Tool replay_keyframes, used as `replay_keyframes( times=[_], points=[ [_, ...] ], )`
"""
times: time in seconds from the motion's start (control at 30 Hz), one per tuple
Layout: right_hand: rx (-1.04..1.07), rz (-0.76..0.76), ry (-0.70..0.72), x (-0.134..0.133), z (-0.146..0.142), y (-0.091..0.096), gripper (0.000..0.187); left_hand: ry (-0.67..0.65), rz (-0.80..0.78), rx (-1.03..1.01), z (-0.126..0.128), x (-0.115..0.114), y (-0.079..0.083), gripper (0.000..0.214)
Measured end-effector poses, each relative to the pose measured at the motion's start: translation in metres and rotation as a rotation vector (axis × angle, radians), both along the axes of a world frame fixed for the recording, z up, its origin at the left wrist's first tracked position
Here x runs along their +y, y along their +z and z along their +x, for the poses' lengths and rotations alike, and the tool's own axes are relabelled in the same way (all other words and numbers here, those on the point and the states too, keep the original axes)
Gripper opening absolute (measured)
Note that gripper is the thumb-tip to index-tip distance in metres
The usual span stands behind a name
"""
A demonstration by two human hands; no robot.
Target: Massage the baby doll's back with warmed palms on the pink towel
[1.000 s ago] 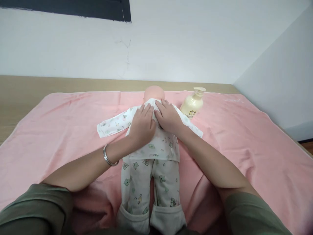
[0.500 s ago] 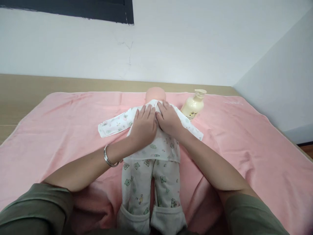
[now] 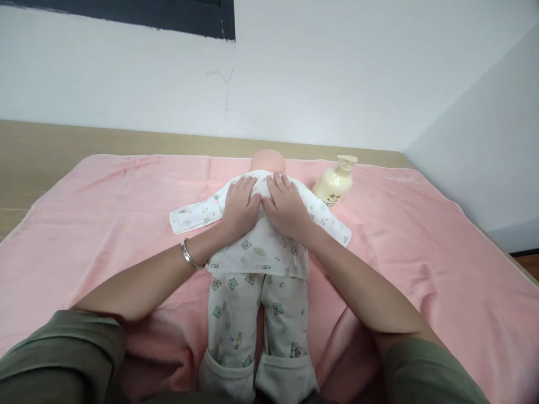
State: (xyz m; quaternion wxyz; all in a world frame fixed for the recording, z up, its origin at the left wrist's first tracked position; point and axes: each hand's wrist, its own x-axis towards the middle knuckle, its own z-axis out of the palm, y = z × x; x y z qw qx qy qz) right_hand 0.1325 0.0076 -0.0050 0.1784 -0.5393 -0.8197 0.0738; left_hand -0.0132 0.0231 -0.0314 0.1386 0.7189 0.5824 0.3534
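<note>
— Where does the doll sit against your fingers?
— My left hand (image 3: 240, 209) and right hand (image 3: 287, 207) both lie flat on the doll (image 3: 259, 255), on its upper body just below the head. The fingers are spread open and grip nothing. The doll lies lengthwise, feet toward me.
— Counts?
— I see one doll in a printed top and trousers. One cream pump bottle (image 3: 336, 182) lies just beside its right-hand sleeve. One bracelet (image 3: 188, 255) is on my left wrist.
— The room?
— A pink blanket (image 3: 105, 196) covers the wooden surface (image 3: 42, 140). White walls (image 3: 315, 73) meet in a corner at right.
</note>
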Motion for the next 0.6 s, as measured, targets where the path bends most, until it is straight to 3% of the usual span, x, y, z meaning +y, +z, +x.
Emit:
replay_keyframes(
  times=[0.1,0.4,0.6],
  points=[
    [0.059,0.002,-0.044,0.013,0.003,-0.002,0.063,0.009,0.021,-0.002,0.001,-0.002,0.001,0.056],
    [0.078,0.019,-0.058,0.007,0.0,-0.004,0.062,0.009,0.03,0.026,0.0,0.001,-0.001,0.056],
    [0.071,-0.005,-0.044,0.008,0.002,-0.002,0.061,0.001,0.074,0.184,0.002,-0.01,0.006,0.057]
  ],
)
